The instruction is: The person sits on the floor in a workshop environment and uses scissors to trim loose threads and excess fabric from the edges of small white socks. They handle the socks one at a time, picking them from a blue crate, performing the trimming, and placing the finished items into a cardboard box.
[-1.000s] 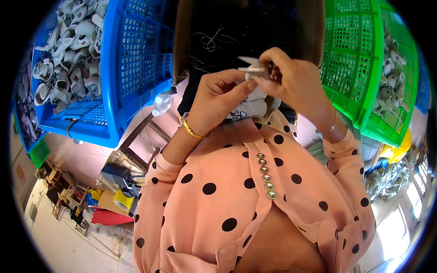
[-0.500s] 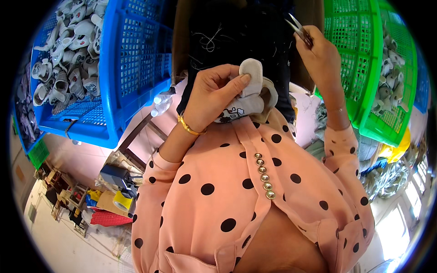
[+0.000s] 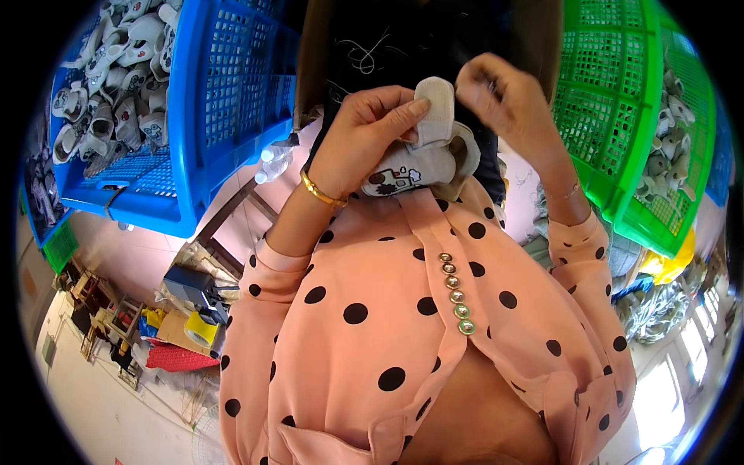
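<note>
Pinched between the thumb and fingers of my left hand (image 3: 370, 136) is a small pale grey fabric shoe upper (image 3: 434, 116), held by its rounded tongue-like flap. A dark cartoon print shows on its side, and its opening faces right. Just right of the flap is my right hand (image 3: 504, 105), curled and smeared by motion. A dark bit of the scissors' handle shows among its fingers; the blades are hidden in this frame. Under both hands lies my dark lap, with a loose white thread (image 3: 364, 54) on it.
A blue plastic crate (image 3: 174, 194) full of similar shoe uppers (image 3: 128, 85) stands at the left. At the right are green crates (image 3: 612, 101) with more uppers (image 3: 666, 147). Clear plastic bottles (image 3: 273, 161) stand near the blue crate. A yellow tape roll (image 3: 201, 329) lies at lower left.
My right hand has come left and down from the right side, close to the flap; the scissor blades that showed before are now out of sight. My left hand still holds the shoe upper.
</note>
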Demonstrator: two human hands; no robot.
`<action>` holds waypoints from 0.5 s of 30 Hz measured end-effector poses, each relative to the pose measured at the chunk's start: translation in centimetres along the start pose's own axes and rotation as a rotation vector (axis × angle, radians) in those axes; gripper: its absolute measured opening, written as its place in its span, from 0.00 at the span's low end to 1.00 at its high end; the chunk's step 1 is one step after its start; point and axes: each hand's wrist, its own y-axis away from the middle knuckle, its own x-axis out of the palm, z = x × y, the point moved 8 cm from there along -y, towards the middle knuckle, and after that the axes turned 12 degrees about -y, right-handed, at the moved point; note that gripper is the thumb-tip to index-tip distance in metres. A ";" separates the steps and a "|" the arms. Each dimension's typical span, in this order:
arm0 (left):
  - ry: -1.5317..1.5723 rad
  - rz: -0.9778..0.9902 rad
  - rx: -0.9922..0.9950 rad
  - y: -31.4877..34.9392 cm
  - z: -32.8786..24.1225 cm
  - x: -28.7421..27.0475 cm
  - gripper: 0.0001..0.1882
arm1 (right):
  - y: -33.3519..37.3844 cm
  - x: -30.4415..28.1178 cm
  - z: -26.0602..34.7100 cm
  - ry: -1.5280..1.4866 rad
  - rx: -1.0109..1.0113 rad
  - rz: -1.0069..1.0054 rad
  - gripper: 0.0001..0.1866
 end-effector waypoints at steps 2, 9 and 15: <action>-0.007 -0.003 0.016 -0.1 -0.2 -0.2 0.13 | 0.9 2.4 -0.4 0.128 0.165 0.256 0.18; -0.348 0.076 0.141 0.5 -0.3 0.0 0.11 | 1.8 3.3 -2.8 -0.457 0.336 0.149 0.15; -0.315 0.000 0.082 0.6 -0.1 -0.5 0.15 | 1.6 3.7 -3.4 -0.363 0.286 0.117 0.16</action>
